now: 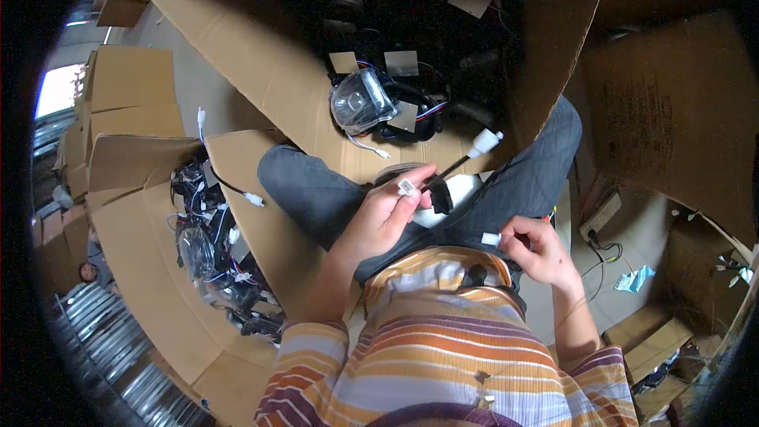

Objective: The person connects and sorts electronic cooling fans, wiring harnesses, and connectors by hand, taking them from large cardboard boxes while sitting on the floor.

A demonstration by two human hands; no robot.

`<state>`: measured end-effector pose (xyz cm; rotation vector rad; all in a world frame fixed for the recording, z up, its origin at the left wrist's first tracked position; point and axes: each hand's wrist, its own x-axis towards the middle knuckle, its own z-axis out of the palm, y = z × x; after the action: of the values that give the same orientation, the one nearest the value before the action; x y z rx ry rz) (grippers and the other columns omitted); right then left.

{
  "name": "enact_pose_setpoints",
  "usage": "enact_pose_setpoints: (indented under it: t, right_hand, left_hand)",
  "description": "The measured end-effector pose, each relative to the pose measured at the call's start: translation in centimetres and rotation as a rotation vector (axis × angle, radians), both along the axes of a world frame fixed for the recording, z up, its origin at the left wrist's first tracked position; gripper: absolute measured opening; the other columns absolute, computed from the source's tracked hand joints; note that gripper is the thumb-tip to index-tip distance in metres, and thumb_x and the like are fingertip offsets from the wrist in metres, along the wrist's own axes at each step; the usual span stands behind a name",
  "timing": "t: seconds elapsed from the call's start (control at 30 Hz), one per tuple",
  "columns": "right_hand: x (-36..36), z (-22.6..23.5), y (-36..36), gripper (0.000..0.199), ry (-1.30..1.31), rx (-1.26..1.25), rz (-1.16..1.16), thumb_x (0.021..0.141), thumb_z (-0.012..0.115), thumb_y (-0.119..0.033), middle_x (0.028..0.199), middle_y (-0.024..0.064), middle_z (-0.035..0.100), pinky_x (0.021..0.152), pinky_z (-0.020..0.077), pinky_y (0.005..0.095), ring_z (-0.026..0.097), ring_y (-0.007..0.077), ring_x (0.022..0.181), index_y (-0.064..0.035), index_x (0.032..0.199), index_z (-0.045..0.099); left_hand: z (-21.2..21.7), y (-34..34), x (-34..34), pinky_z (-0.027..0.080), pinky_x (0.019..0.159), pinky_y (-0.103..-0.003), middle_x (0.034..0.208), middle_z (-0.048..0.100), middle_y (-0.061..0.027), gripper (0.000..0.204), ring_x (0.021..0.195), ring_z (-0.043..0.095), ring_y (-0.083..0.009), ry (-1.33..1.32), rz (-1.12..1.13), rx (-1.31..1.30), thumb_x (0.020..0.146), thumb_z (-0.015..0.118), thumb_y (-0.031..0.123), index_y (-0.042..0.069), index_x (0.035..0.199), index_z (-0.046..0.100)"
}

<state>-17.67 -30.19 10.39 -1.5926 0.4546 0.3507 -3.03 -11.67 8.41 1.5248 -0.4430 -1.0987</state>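
Note:
My left hand [383, 213] is closed in a pinch above my lap. Between its thumb and fingers is a small white connector [406, 187]. From the same fingers a black cable [449, 173] runs up to the right and ends in a larger white plug [485, 142]. My right hand [539, 251] is closed too, pinching another white connector [492, 239] over my right thigh. Whether wires join the two connectors cannot be seen. Ahead of my hands, a lamp with a clear lens [362, 101] lies on cardboard, its wires trailing to a white connector [383, 153].
An open cardboard box [253, 71] with dark lamp parts and square tags stands in front. On the left, another box [150, 237] holds several lamps and wires, with a loose cable [229, 185] over its edge. More cardboard [664, 111] and a blue-white wrapper [634, 279] are at right.

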Motion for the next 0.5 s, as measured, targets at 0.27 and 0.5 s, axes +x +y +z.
enact_pose_setpoints:
  t: [0.27,0.5]
  right_hand:
    - [1.1,0.3,-3.1,0.013,-0.072,-0.020,0.050,0.073,0.048,-0.014,0.060,0.0019,0.048,0.050,0.0355,0.0231,0.042,0.0095,0.055,-0.0017,0.071,0.050]
    - [1.7,3.1,-1.3,0.003,-0.380,0.001,-0.013,0.066,0.050,-0.006,0.057,0.0060,0.049,0.045,0.0362,0.0263,0.047,0.0178,0.050,-0.0033,0.065,0.050]
  left_hand:
    - [-6.4,4.3,1.1,0.042,0.065,-0.026,0.108,0.045,-0.0116,0.036,0.073,0.049,-0.0151,-0.029,0.176,0.140,0.083,0.038,0.017,-0.002,0.113,0.034]
    - [-1.1,-1.7,-2.1,0.044,0.058,-0.034,0.079,0.054,-0.0136,0.038,0.066,0.054,-0.0307,-0.524,-0.212,0.203,0.070,0.048,0.004,0.006,0.107,0.042]
